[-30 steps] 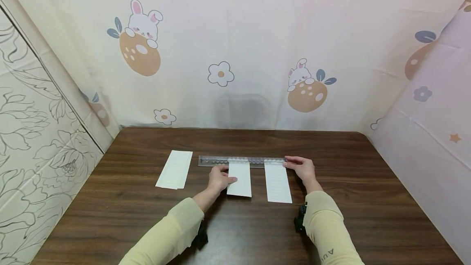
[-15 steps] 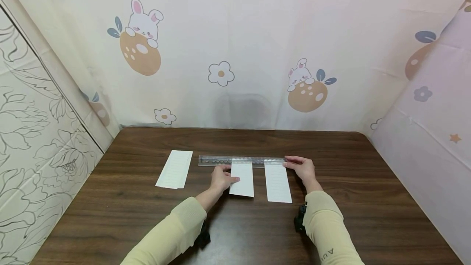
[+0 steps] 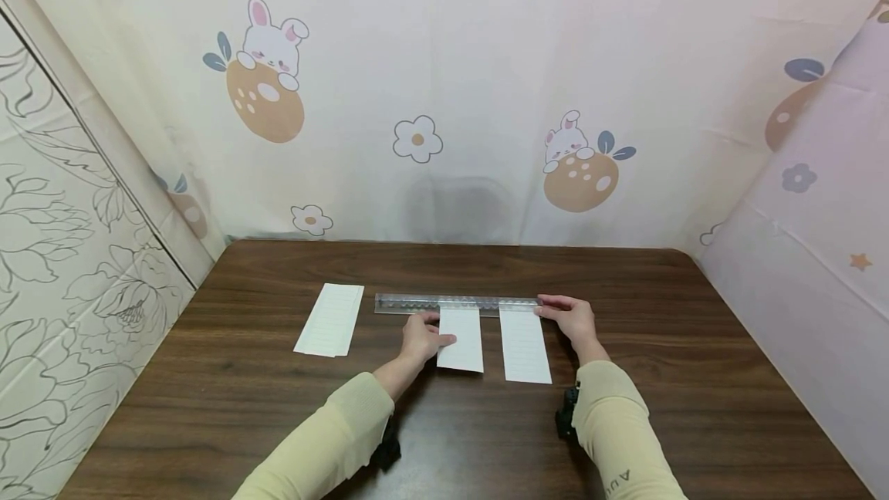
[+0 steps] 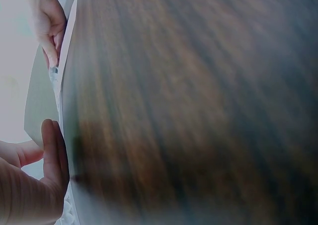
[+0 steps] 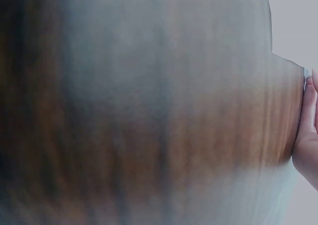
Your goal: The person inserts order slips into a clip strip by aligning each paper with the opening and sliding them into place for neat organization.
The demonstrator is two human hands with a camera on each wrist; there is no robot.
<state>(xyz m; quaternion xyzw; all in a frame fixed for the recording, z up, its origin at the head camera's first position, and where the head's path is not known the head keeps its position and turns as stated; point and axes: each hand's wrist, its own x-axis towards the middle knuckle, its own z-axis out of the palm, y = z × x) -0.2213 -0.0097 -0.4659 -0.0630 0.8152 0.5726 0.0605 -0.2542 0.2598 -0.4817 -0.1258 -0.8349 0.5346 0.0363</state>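
Observation:
A clear plastic ruler [image 3: 406, 304] lies crosswise on the table. My right hand [image 3: 571, 318] pinches its right end, thumb toward me and fingers behind. Two white paper slips run toward me from the ruler, their top ends overlapping it. By its left edge, my left hand [image 3: 420, 338] holds the middle slip [image 3: 461, 346], thumb on top and fingers beneath; its near end is slightly raised. The right slip [image 3: 525, 346], faintly lined, lies flat beside my right hand. In the left wrist view the held slip [image 4: 40, 98] stands tilted above the thumb and fingers.
A small stack of lined white slips [image 3: 329, 319] lies to the left of the ruler. The dark wooden table [image 3: 660, 346] ends at a printed curtain [image 3: 486, 137] behind. Each wrist wears a black camera [image 3: 566, 412] under the sleeve.
My left hand has slid the middle slip a little to the right along the ruler, narrowing the gap to the right slip. The right hand and the ruler stay put.

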